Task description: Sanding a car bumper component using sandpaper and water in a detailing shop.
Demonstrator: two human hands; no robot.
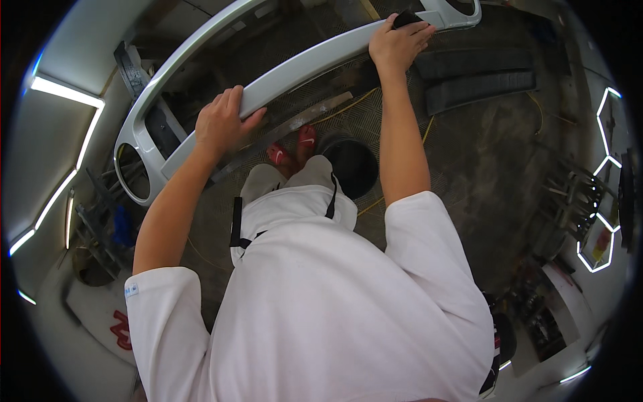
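Note:
A long glossy white car bumper [295, 67] with large openings curves across the upper part of the head view. My left hand [222, 122] is closed over its near bar toward the left, with the thumb on the near side. Further right along the same bar, my right hand [396, 45] presses a small black pad [408, 20] against the surface. Its fingers lie together across the pad and partly hide it. Exactly what the pad is made of cannot be seen.
By my feet stands a round black bucket [348, 167]. Dark ribbed panels [479, 77] lie on the floor to the right. A yellow cord [429, 127] runs over the floor, and metal racks [569, 208] stand at the far right.

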